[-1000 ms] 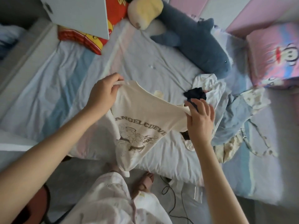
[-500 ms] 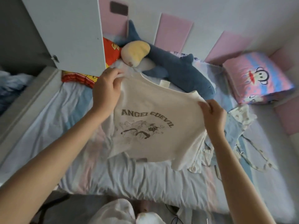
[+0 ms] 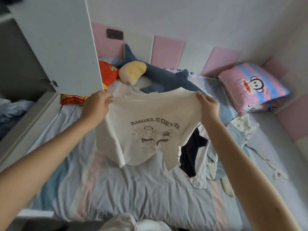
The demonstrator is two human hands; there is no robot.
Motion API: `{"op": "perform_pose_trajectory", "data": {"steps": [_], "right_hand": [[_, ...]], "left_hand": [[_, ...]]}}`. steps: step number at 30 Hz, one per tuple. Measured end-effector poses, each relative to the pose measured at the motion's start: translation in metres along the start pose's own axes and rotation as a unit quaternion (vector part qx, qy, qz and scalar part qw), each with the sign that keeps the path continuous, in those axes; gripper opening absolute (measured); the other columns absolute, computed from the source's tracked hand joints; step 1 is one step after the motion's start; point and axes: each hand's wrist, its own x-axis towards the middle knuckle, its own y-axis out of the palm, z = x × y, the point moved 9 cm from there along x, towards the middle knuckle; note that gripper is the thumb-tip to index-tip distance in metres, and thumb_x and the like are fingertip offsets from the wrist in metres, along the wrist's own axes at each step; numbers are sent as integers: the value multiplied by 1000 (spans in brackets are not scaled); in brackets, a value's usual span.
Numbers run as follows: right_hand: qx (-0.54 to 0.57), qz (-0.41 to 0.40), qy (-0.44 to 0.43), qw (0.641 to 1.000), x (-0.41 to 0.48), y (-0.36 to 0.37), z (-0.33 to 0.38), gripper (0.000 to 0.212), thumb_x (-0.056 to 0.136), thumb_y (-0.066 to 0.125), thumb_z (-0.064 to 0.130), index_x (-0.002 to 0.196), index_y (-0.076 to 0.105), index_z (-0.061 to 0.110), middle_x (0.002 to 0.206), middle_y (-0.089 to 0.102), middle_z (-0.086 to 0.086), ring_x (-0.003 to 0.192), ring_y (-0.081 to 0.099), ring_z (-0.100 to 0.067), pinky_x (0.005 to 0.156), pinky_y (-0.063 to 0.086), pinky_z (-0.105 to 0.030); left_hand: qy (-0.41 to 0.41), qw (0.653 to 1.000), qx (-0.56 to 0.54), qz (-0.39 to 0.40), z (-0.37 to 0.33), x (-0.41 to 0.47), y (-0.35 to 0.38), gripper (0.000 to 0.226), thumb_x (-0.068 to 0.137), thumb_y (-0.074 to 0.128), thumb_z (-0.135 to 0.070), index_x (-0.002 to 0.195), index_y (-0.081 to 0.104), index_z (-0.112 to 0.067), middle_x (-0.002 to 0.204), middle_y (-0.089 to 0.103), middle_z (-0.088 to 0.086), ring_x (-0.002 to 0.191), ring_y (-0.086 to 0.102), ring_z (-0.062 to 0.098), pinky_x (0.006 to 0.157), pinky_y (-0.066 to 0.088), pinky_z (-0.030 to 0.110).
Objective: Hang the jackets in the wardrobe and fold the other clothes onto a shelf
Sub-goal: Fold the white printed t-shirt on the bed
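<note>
I hold a cream T-shirt (image 3: 146,117) with a brown print spread out above the bed. My left hand (image 3: 96,105) pinches its left shoulder, my right hand (image 3: 208,105) its right shoulder. The shirt hangs free, hem down. Under it on the right lies a pile of other clothes: a dark garment (image 3: 191,152), a white one (image 3: 200,177), a light blue one (image 3: 236,135) and a patterned piece with straps (image 3: 246,124).
An open white wardrobe door (image 3: 55,44) juts over the bed's left corner. On the bed (image 3: 133,189) lie a blue shark plush (image 3: 166,77), a red cushion (image 3: 106,74) and a pink pillow (image 3: 253,89). Pink padded panels line the wall.
Both hands have lifted the T-shirt higher and pulled it wider apart, so it now hangs flat. My view tilted up toward the headboard. The dark garment stayed on the bed.
</note>
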Motion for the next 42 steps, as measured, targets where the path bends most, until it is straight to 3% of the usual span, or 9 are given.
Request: {"op": "perform_pose_trajectory", "data": {"steps": [11,15,19,23,26,31,36,39,42], "right_hand": [[-361,173,-206,893,35,-15,66,37,68,83,29,63,53,7,60,42,-4,60,38,-17,54,25,-32],[-343,198,-188,899,42,-42,61,43,66,85,20,96,61,1,81,55,-8,75,49,-19,61,36,-31],[-534,357,-67,763,16,-29,-37,46,70,83,23,108,61,10,98,60,-2,87,54,-18,70,41,-22],[-542,478,50,690,-42,-15,-157,42,74,80,22,108,63,5,94,57,-1,88,52,-16,73,38,-22],[-501,506,138,689,-65,-22,-191,32,76,77,17,104,65,7,88,60,0,82,56,-15,67,42,-22],[-510,558,334,563,-69,-70,-207,41,83,69,5,122,56,1,117,63,-13,114,58,-29,101,46,-41],[-578,272,110,761,38,-58,-149,25,89,56,11,111,61,1,70,65,-5,74,68,-31,48,53,-20],[-375,1,24,927,75,-74,-94,36,83,40,-3,100,69,9,95,64,-14,62,66,-34,44,56,-39],[-169,-87,-38,981,107,-66,-23,47,83,32,-6,111,66,11,112,56,-15,74,65,-35,41,54,-32]], "left_hand": [[-153,974,-159,-52,0,20,-13,26,93,58,-23,94,58,3,95,62,21,90,57,36,74,39,36],[-44,987,-134,-77,-28,23,-24,26,100,44,-23,89,55,-2,79,59,19,76,55,35,68,40,42],[-6,952,-120,280,-44,-2,58,51,81,56,-65,80,53,-14,75,56,5,71,53,21,63,38,34],[62,749,119,649,-30,-112,153,32,89,63,-29,112,57,-7,113,60,13,93,56,22,70,38,24],[10,653,140,744,-6,-156,164,33,90,57,-7,122,52,-2,107,59,11,101,62,28,68,45,30],[-115,704,-64,697,3,-123,139,19,88,57,2,98,56,-14,84,60,0,64,61,6,51,48,18],[-8,908,98,408,1,-24,124,8,86,62,-17,80,57,-14,89,63,10,79,59,24,60,39,29],[-38,975,93,200,-10,27,80,6,89,54,-10,84,51,-13,88,54,10,82,55,31,63,38,33],[-21,998,43,35,-30,91,24,16,84,45,3,78,45,-12,89,46,10,75,51,32,62,37,36]]}}
